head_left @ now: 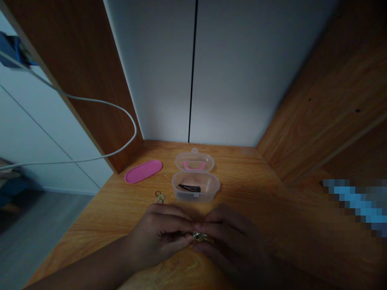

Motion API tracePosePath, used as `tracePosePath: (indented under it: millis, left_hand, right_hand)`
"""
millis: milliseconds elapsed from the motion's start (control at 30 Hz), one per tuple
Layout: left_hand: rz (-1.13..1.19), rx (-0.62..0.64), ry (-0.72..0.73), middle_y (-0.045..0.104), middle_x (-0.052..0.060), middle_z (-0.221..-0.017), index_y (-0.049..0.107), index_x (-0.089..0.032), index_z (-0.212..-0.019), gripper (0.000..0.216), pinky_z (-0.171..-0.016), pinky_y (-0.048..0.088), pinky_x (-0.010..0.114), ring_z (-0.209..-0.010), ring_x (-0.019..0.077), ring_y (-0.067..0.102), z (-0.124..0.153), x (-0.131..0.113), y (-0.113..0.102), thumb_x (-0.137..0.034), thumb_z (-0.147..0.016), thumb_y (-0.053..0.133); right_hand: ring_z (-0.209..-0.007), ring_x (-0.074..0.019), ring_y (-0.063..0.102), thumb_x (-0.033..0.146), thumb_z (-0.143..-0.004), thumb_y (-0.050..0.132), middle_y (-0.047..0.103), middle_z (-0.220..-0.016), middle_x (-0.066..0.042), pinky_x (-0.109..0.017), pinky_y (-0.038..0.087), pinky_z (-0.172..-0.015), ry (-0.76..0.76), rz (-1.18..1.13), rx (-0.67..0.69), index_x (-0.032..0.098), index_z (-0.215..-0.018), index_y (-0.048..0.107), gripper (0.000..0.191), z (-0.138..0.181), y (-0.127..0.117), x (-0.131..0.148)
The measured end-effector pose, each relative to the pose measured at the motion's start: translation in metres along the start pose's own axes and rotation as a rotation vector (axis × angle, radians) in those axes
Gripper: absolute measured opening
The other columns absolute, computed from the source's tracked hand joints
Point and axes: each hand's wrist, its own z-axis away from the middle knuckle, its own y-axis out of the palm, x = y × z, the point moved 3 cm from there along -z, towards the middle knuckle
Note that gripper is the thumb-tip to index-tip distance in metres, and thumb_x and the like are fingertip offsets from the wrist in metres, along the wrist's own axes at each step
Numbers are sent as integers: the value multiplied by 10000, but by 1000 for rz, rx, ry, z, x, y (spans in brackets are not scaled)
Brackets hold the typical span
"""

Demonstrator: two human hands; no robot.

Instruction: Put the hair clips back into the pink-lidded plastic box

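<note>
Both the left hand (161, 233) and the right hand (229, 237) pinch a small gold hair clip (202, 237) with narrow fingers just above the wooden desk (260, 189), near the open clear plastic box (195, 187), so I think the clip could slip from this grip in the dim light.

Pink oval lid (143, 171) on wooden desk (256, 189), white cable (99, 102) hanging left, white wall panels (242, 72) behind
</note>
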Motion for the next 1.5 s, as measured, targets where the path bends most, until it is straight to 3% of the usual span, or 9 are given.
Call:
tracePosePath:
  millis: [267, 400, 500, 633, 767, 867, 1033, 1333, 1500]
  left_hand:
    - [-73, -8, 27, 775, 85, -804, 773, -168, -956, 135, -607, 581, 220, -675, 163, 731, -2, -1, -1, -138, -848, 697]
    - [-70, -22, 20, 774, 73, -816, 755, -192, -996, 168, -603, 578, 233, -680, 164, 724, -1, -1, -1, -146, -840, 716]
    - [-35, -105, 61, 771, 75, -943, 704, -223, -1133, 342, -702, 591, 287, -809, 192, 728, 1, -4, -6, -141, -803, 743]
    - [-89, -233, 76, 731, 66, -998, 685, -232, -1131, 330, -804, 558, 360, -929, 214, 680, -1, -9, -16, -95, -839, 613]
    - [-327, -358, -34, 651, 81, -1162, 682, -242, -1118, 320, -920, 509, 424, -1107, 248, 601, -3, -4, -22, -87, -852, 594]
    - [-449, -319, -137, 528, 108, -1373, 644, -257, -1229, 381, -982, 486, 496, -1288, 310, 487, -3, 8, -19, -157, -861, 629]
    - [-433, -274, -224, 437, 112, -1487, 604, -275, -1298, 430, -1057, 452, 559, -1356, 315, 451, -1, 22, -15, -241, -874, 670]
    - [-334, -240, -280, 605, 101, -1301, 637, -246, -1235, 357, -1026, 503, 515, -1219, 262, 581, -3, 31, -16, -201, -882, 675]
    - [-306, -221, -258, 610, 88, -1294, 602, -251, -1261, 436, -1039, 498, 485, -1210, 249, 584, -2, 30, -12, -201, -844, 722]
  right_hand:
    - [-778, -137, 663, 266, -872, 736, 702, -911, -22, -241, 555, -681, 45, -4, -34, 265, -1117, 681, 251, 2, 4, -5]
    - [-684, -130, 649, 319, -918, 669, 677, -795, -14, -225, 536, -585, 145, -69, -55, 285, -1030, 748, 141, -1, 1, -7]
    - [-651, -137, 637, 335, -898, 683, 670, -757, -15, -230, 526, -549, 306, -120, -135, 309, -984, 780, 132, -4, -5, -10]
    - [-675, -162, 635, 375, -843, 735, 674, -739, -19, -268, 546, -592, 482, -184, -300, 314, -874, 804, 97, -7, -12, -20]
    - [-707, -185, 625, 409, -806, 765, 665, -746, -22, -314, 548, -633, 596, -253, -380, 327, -833, 802, 93, -6, -14, -31]
    - [-728, -205, 622, 420, -788, 779, 658, -758, -27, -349, 545, -646, 654, -296, -407, 330, -813, 795, 94, -5, -15, -38]
    - [-751, -217, 629, 427, -790, 775, 668, -781, -28, -367, 545, -656, 671, -295, -432, 347, -861, 796, 110, -5, -20, -45]
    - [-776, -187, 656, 391, -813, 756, 696, -829, -11, -317, 556, -691, 585, -119, -536, 302, -886, 788, 120, -6, -25, -47]
    - [-840, -203, 629, 378, -830, 740, 702, -862, -16, -345, 531, -764, 515, 48, -488, 306, -902, 788, 113, -5, -22, -54]
